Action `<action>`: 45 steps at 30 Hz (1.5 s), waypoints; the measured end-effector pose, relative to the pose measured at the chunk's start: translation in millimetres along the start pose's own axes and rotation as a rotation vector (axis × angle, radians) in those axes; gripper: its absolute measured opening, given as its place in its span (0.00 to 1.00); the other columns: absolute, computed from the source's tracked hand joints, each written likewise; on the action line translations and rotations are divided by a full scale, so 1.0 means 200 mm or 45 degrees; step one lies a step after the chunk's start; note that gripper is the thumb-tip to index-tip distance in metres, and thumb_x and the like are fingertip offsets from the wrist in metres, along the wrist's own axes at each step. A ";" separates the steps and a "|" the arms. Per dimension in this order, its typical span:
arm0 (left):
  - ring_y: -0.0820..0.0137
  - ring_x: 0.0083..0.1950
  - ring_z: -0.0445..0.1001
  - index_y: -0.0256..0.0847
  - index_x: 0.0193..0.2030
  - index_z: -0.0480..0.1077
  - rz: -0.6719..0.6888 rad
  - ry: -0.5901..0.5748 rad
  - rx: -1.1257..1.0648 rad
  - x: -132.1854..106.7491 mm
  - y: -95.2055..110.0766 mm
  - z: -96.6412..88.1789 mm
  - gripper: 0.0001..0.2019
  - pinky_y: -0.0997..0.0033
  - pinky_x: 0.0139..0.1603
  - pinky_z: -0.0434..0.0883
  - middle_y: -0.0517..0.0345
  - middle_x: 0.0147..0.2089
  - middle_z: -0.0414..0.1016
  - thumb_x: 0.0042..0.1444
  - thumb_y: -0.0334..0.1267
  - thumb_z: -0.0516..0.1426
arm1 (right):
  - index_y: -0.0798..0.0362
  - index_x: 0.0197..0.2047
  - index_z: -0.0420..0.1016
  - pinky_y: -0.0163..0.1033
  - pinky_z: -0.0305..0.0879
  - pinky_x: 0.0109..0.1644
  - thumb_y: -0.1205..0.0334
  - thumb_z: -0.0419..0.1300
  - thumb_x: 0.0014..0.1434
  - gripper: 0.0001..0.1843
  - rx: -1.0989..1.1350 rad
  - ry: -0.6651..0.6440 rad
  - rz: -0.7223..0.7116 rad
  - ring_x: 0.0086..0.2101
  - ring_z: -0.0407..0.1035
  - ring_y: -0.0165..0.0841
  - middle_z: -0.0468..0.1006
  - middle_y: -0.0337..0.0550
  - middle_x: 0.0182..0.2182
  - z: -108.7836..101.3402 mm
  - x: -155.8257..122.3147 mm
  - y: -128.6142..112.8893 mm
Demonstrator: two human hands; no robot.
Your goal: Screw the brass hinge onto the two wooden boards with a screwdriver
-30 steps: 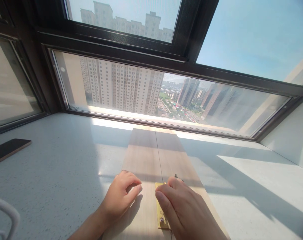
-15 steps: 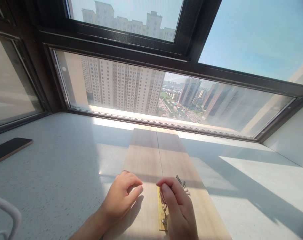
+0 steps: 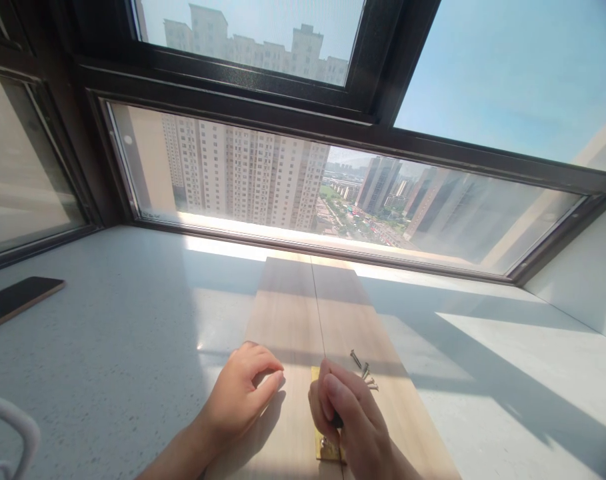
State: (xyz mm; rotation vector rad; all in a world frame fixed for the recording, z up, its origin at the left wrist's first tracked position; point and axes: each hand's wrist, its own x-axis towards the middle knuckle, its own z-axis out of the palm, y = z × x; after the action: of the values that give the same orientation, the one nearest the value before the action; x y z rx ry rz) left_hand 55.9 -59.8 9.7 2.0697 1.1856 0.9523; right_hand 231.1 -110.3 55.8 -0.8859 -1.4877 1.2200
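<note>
My left hand (image 3: pixel 245 387) rests on the left of a pair of pale wooden boards (image 3: pixel 283 307), its thumb and forefinger tips brought together with nothing visible in them. Curled into a fist, my right hand (image 3: pixel 350 417) is over a brass hinge (image 3: pixel 327 452) at the seam between the boards. A small dark thing (image 3: pixel 337 421) shows within that fist; the rest of it is covered by the fingers. Part of the hinge is hidden too, with a screw (image 3: pixel 325 441) visible at its near end. Several loose screws (image 3: pixel 365 371) lie on the right board beyond my right hand.
The boards lie on a speckled white sill (image 3: pixel 133 333) below a dark window frame (image 3: pixel 263 243). A phone (image 3: pixel 20 300) lies at the far left. A curved white tube-like object (image 3: pixel 20 423) is at the lower left edge.
My right hand has turned and closed into a fist, uncovering the dark thing in it and covering more of the hinge. My left hand stays in place.
</note>
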 end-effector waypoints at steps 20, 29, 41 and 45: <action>0.65 0.41 0.69 0.43 0.31 0.73 0.001 0.008 -0.016 0.00 -0.01 0.00 0.08 0.64 0.44 0.63 0.59 0.34 0.75 0.57 0.35 0.54 | 0.51 0.22 0.49 0.36 0.50 0.28 0.56 0.53 0.61 0.21 -0.321 0.392 -0.271 0.24 0.52 0.27 0.56 0.34 0.21 0.00 -0.01 0.04; 0.65 0.41 0.70 0.43 0.31 0.74 -0.003 0.004 -0.008 0.00 -0.01 0.00 0.07 0.64 0.44 0.64 0.59 0.34 0.75 0.57 0.35 0.54 | 0.50 0.24 0.53 0.37 0.49 0.28 0.53 0.52 0.61 0.18 -0.203 0.403 -0.310 0.23 0.51 0.28 0.54 0.33 0.20 -0.02 -0.01 0.08; 0.64 0.41 0.70 0.42 0.30 0.74 0.018 0.010 0.010 0.00 0.00 -0.01 0.08 0.64 0.44 0.65 0.57 0.33 0.76 0.57 0.35 0.54 | 0.50 0.16 0.56 0.39 0.59 0.30 0.55 0.62 0.51 0.21 -0.061 -0.080 -0.185 0.19 0.53 0.27 0.58 0.31 0.13 -0.04 0.02 0.05; 0.64 0.41 0.70 0.43 0.31 0.74 0.020 0.010 0.008 0.00 0.00 -0.01 0.08 0.63 0.44 0.65 0.57 0.34 0.76 0.57 0.35 0.54 | 0.51 0.17 0.59 0.39 0.59 0.30 0.60 0.59 0.51 0.16 -0.211 -0.071 -0.155 0.22 0.60 0.29 0.66 0.36 0.19 -0.09 0.05 -0.02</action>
State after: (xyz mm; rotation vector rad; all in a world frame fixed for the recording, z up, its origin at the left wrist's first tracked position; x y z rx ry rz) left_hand 54.6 -59.7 10.9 2.0847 1.1798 0.9663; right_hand 246.8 -96.6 61.7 -0.8625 -1.6817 1.0515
